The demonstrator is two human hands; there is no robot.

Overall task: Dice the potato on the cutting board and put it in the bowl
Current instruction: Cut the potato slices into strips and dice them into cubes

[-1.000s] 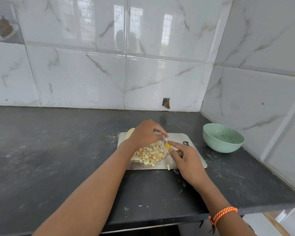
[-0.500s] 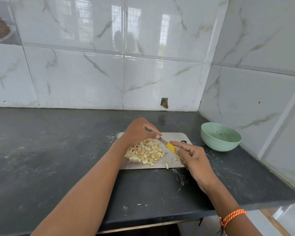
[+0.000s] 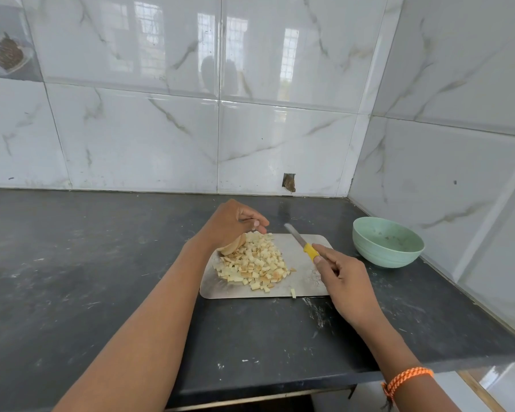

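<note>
A pile of diced potato (image 3: 254, 263) lies on the steel cutting board (image 3: 304, 278). An uncut potato end piece (image 3: 234, 246) sits at the pile's far left edge. My left hand (image 3: 232, 223) hovers over the far side of the pile with fingers curled and thumb against fingertips; whether it pinches a small piece I cannot tell. My right hand (image 3: 344, 281) grips the yellow handle of a knife (image 3: 299, 242), whose blade points away over the board's far edge. The pale green bowl (image 3: 387, 242) stands to the right of the board. One stray dice (image 3: 293, 292) rests at the board's near edge.
The dark stone counter (image 3: 101, 278) runs left and ends at a front edge (image 3: 309, 385) close to me. Tiled walls (image 3: 458, 173) meet in a corner behind and right of the bowl. A small hole (image 3: 289, 182) marks the back wall.
My left hand has lifted off the pile toward its far side, uncovering the dice. My right hand has drawn back to the right, and the knife blade now lies clear of the pile.
</note>
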